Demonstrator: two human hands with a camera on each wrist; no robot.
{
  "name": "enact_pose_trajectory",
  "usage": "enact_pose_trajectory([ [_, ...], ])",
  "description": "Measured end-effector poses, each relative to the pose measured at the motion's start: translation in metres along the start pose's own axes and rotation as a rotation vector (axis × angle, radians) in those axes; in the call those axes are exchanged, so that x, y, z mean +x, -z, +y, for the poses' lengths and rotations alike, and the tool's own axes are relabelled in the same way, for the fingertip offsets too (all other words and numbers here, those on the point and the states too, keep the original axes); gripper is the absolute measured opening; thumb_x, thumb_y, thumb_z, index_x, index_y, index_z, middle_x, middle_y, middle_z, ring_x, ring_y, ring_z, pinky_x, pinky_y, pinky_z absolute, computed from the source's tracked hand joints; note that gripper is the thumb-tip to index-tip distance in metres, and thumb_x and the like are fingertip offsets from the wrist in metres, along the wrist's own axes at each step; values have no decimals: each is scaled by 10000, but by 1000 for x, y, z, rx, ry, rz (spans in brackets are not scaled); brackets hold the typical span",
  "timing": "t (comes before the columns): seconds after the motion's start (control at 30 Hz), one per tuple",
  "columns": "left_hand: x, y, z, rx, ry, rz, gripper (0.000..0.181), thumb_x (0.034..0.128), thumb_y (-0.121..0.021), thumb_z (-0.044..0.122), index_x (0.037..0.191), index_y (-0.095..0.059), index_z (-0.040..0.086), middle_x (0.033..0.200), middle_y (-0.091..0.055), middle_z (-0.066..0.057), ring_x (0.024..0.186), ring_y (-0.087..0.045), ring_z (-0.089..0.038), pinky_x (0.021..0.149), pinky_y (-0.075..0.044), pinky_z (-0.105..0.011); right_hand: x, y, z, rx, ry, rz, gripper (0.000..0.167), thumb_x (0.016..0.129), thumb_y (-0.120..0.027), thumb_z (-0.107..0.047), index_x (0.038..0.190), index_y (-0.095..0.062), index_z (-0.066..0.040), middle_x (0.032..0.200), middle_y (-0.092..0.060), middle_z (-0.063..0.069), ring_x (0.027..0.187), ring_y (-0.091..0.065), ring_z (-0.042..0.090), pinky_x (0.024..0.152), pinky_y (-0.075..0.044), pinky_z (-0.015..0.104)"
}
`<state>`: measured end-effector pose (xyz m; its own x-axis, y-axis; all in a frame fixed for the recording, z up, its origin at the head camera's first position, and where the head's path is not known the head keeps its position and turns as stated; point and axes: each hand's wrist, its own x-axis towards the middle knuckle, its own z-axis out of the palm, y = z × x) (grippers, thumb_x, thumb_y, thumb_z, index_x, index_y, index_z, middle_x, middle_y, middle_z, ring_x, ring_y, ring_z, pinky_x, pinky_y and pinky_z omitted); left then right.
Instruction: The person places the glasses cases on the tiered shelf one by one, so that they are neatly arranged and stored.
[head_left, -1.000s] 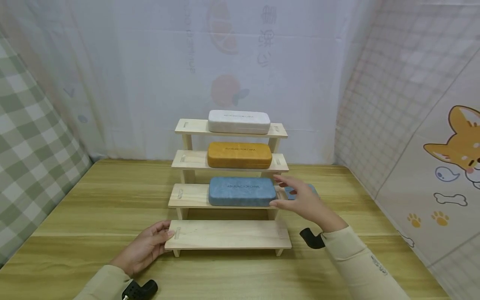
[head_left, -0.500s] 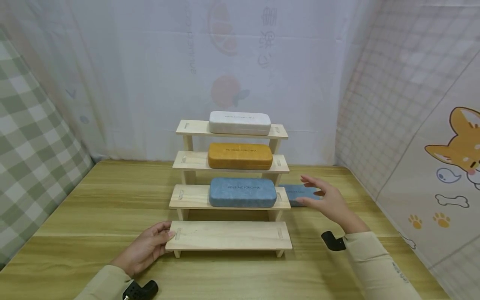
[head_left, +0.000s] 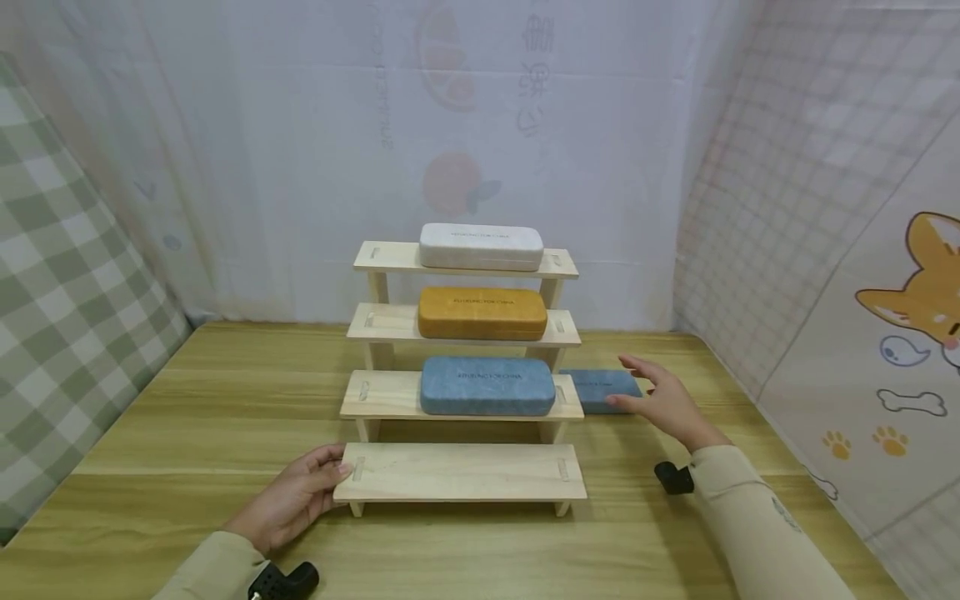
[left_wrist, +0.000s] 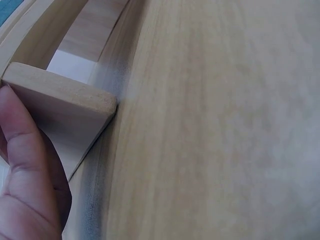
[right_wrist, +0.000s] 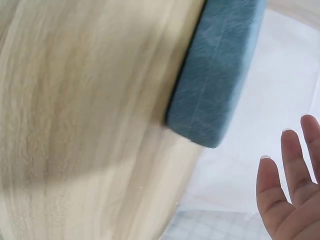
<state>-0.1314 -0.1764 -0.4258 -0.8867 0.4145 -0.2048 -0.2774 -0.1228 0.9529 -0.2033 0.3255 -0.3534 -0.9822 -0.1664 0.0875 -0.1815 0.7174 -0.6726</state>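
A four-step wooden display stand (head_left: 457, 472) stands on the table in the head view. My left hand (head_left: 292, 502) grips its lowest step at the left end, thumb on top; the left wrist view shows the thumb (left_wrist: 22, 145) against the wood beside a leg. A white glasses case (head_left: 481, 247) lies on the top step, a mustard one below it, and a blue glasses case (head_left: 487, 387) on the third. Behind the stand's right side another blue glasses case (head_left: 600, 390) lies on the table, partly hidden. My right hand (head_left: 667, 407) hovers at its right end, fingers spread and apart from it.
The mustard glasses case (head_left: 482, 313) sits on the second step. Wood-grain table (head_left: 187, 417) surrounds the stand. A pale curtain (head_left: 300, 167) hangs behind, a green checked cloth (head_left: 67, 292) at left, and a printed cloth (head_left: 825, 250) at right.
My right hand has left the blue glasses case on the third step and moved right, to the one on the table. The left hand stays at the stand.
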Motion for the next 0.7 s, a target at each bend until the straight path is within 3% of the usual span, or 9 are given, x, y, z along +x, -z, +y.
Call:
enact_pose_trajectory([
  [0.3,0,-1,0,-4,10,1,681,1019,-484,131,1456,-48,-157,1291,-469,-128,1049,-575,-112,901,-509,-289,13,3,21,-4,-56,-53,873,857,-739,-348,1493,-277,32,1513,-274,276,1335,-260,518,987,-353,657],
  [0.7,1,0,0,-12,1,-11,682,1019,-487,141,1452,-55,-158,1223,-504,-72,1036,-575,-111,894,-512,-281,28,1,37,-26,-81,-150,942,808,-786,-242,1483,-221,94,1485,-216,362,1299,-253,574,1013,-307,671],
])
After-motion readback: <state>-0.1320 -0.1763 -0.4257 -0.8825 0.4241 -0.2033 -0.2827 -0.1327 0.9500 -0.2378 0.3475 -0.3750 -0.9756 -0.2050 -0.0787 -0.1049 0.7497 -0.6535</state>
